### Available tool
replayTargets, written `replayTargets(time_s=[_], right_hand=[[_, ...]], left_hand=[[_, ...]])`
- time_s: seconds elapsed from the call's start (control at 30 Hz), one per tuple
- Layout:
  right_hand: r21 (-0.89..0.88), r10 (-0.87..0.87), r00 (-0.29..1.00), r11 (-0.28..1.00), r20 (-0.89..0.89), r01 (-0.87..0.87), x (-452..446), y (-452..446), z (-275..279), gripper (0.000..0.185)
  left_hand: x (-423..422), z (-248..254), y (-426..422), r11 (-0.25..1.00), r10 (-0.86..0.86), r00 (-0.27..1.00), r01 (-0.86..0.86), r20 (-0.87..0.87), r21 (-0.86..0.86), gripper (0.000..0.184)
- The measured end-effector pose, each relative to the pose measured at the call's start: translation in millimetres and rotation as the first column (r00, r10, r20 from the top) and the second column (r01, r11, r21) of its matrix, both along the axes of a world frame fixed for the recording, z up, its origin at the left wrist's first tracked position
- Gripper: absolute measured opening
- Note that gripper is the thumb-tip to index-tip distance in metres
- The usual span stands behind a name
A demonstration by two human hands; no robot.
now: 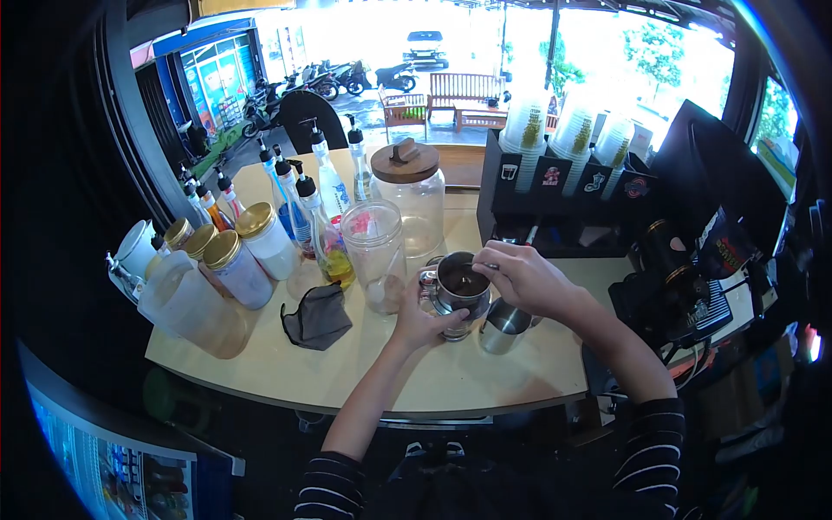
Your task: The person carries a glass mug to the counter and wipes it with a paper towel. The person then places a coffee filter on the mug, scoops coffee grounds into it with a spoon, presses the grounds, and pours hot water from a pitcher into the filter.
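Observation:
A stainless steel cup (464, 300) with dark contents sits over the front middle of the table. My left hand (422, 322) is wrapped round its left and near side. Above its rim, my right hand (527, 279) is closed in a pinch on a thin metal utensil, most likely a spoon, whose lower end dips into the cup; only a little of it shows. Just right of the cup stands a second steel cup (506, 329), partly under my right hand. A clear, lidless jar (374, 260) is close by my left fingers.
Behind stands a large jar (411, 212) with a wooden lid. Several pump bottles (332, 189), gold-lidded jars (267, 243) and a plastic pitcher (192, 305) crowd the left. A dark face mask (317, 319) lies in front. A black rack (563, 195) holds stacked plastic cups (572, 126).

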State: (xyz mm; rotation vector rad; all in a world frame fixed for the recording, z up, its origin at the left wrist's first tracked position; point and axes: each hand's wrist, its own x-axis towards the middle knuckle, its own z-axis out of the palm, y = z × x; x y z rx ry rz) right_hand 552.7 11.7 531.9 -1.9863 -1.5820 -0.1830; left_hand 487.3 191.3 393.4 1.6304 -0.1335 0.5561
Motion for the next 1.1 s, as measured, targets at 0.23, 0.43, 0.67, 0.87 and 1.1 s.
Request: replayTargets(time_s=[0.23,0.43,0.67,0.87,1.1], right_hand=[[0.149,0.036,0.999,0.988,0.034,-0.041,7,6,-2,0.009],[0.144,0.004,0.965,0.989,-0.262,0.034,-6,4,5,0.007],[0.177,0.05,0.988,0.984,-0.143,-0.024,-5,6,-2,0.007],[0.165,0.052,0.99,0.986,-0.132,-0.03,-3,8,-4,0.008],[0.177,0.024,0.996,0.984,-0.088,-0.008,-8,9,-2,0.007]], left_hand=[[-1,2,-1,1.0,-0.008,1.0,0.008,-0.017,0.0,0.075],[-2,2,1,1.0,0.011,1.0,-0.011,-0.026,0.006,0.077],[-2,5,-2,1.0,0.007,1.0,-0.006,-0.02,0.005,0.077],[1,-1,-1,1.0,0.009,1.0,-0.008,-0.01,0.01,0.077],[-1,1,-1,1.0,-0.013,1.0,0.013,-0.006,0.005,0.076]])
